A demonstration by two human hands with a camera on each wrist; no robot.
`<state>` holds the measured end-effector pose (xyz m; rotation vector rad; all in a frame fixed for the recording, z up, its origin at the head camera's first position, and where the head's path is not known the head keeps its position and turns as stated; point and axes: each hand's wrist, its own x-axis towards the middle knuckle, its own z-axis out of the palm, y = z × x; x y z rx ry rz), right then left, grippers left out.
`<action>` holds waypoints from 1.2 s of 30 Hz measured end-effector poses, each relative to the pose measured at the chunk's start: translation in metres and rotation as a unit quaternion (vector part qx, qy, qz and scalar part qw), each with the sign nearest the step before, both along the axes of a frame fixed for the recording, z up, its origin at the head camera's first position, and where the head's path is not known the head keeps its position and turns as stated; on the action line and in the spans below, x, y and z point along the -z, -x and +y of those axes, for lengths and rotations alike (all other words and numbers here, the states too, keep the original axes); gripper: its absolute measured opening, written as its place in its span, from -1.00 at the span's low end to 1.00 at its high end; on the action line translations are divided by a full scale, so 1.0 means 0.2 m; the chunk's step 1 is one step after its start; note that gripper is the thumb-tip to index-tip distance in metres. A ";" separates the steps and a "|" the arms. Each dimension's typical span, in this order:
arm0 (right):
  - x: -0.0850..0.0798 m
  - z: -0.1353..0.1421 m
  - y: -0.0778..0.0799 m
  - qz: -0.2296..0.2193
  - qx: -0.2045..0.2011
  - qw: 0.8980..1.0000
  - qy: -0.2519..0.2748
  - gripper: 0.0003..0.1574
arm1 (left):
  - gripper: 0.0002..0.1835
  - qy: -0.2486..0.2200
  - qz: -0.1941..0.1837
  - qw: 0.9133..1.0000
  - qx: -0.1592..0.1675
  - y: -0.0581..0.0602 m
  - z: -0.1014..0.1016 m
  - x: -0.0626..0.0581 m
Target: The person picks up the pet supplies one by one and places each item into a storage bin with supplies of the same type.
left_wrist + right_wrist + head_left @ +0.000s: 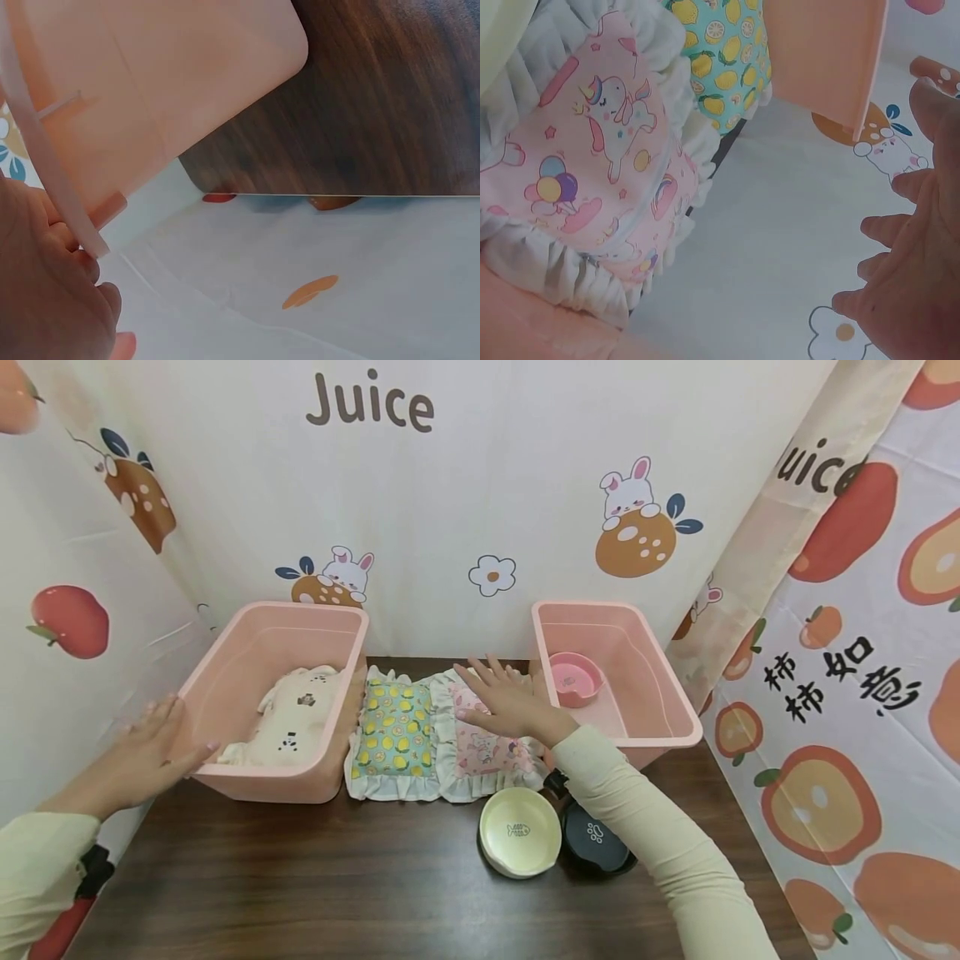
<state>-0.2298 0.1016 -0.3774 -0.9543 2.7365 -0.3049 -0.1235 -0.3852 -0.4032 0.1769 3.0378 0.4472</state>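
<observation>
- At the left of the frame, the person's left hand [153, 747] lies along the side of a pink plastic tub [285, 787], fingers straight and thumb out towards its near corner; it looks like a loose touch on the rim, no clench, though I can't tell how firmly it presses.
- That tub sits left of centre, with a cream printed cloth [300, 714] bunched inside.
- Near the middle, the right hand [510, 697] is spread flat and released, holding nothing, above a pink unicorn cushion [487, 756] with white ruffles.
- That cushion lies at the centre, right up against a lemon-print cushion [393, 727] on its left; both are between the tubs.
- Right of centre stands a second pink tub [660, 672], a small pink bowl [576, 681] inside towards its left wall.
- Lower, right of centre, I see a pale yellow-green bowl [518, 852] with a fishbone mark, and just beside it a black paw-print bowl [596, 839], partly behind the right sleeve [660, 835].
- Dark wooden tabletop [337, 877] fills the bottom; a fruit-and-rabbit curtain [450, 485] hangs across the top.
</observation>
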 end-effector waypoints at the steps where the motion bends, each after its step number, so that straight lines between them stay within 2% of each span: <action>1: 0.00 -0.01 0.00 -0.005 -0.001 1.000 0.004 -0.03 | 0.00 0.002 0.002 1.000 0.002 0.00 0.00 0.00; 7: 0.02 -0.05 -0.01 -0.021 -0.015 0.999 0.020 -0.04 | -0.01 0.011 0.009 1.000 0.001 -0.01 0.01 0.00; 16: 0.07 -0.12 -0.01 -0.037 -0.028 0.999 0.011 -0.08 | 0.03 0.029 0.005 0.999 -0.023 -0.01 0.01 0.03; 22: 0.10 -0.17 0.00 -0.050 -0.033 0.998 0.028 -0.08 | 0.04 0.031 0.003 0.999 -0.038 -0.01 0.00 0.04; 30: 0.20 -0.27 0.02 -0.054 -0.034 0.998 0.022 -0.08 | 0.02 0.032 0.024 0.999 -0.033 -0.01 0.00 0.07; 36: 0.28 -0.36 0.02 -0.068 -0.028 0.997 0.028 -0.09 | 0.02 0.034 0.020 0.998 -0.040 -0.01 0.00 0.07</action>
